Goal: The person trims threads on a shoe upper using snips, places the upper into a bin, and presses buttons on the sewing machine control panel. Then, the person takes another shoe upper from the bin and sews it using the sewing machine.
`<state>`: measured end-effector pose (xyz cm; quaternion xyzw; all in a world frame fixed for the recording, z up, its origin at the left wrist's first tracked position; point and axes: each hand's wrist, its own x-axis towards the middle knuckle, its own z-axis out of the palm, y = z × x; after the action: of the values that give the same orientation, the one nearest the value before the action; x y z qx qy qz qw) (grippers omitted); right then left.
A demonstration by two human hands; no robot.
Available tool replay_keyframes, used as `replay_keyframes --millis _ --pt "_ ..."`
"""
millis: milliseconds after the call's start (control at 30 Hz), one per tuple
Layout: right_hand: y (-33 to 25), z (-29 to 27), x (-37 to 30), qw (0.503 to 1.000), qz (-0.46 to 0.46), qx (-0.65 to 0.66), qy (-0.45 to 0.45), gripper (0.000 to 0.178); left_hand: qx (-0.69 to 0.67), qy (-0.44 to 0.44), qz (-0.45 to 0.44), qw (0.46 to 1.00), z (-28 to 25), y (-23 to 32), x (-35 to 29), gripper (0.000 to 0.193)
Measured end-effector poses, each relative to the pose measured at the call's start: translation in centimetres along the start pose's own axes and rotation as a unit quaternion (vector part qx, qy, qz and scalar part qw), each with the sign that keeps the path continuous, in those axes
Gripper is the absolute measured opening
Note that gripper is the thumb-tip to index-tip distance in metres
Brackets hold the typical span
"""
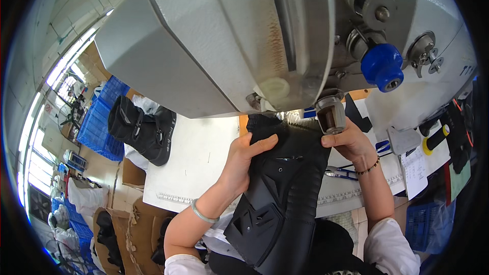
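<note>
A black boot upper (293, 193) with ribbed panels and moulded plates lies across the table edge, its far end beneath the head of a grey sewing machine (204, 35). My left hand (247, 158) grips its left side, thumb on top and fingers mostly hidden underneath. On the right side, my right hand (350, 145) pinches the edge of the upper, close below the machine's metal bobbin-like part (331, 114). The needle area is lit, but the machine head partly hides it.
At left on the white table (196, 163) stands a finished-looking black boot (145, 130). Blue-handled snips (341, 173) lie right of the upper. Further right are a black thread spool (436, 139) and a paper sheet (413, 173). Blue crates (104, 122) and a cardboard box (137, 234) stand left.
</note>
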<state>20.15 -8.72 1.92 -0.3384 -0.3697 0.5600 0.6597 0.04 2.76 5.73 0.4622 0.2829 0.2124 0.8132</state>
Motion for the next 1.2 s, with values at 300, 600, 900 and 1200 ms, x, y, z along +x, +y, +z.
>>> replay_keyframes --millis 300,600,900,1200 --pt "0.3 0.4 0.1 1.000 -0.012 0.012 0.018 0.038 0.016 -0.014 -0.012 1.000 -0.4 1.2 0.9 0.022" --pt "0.9 0.4 0.3 0.999 -0.013 0.043 0.006 0.034 0.078 0.002 -0.010 0.997 -0.6 2.0 1.4 0.027" --pt "1.0 0.5 0.1 0.999 0.002 0.013 0.033 0.032 0.337 -0.008 -0.012 0.941 -1.0 4.3 1.1 0.035" --pt "1.1 0.2 0.2 1.000 -0.003 0.030 0.005 0.028 0.541 -0.077 0.368 0.752 1.3 1.1 -17.4 0.051"
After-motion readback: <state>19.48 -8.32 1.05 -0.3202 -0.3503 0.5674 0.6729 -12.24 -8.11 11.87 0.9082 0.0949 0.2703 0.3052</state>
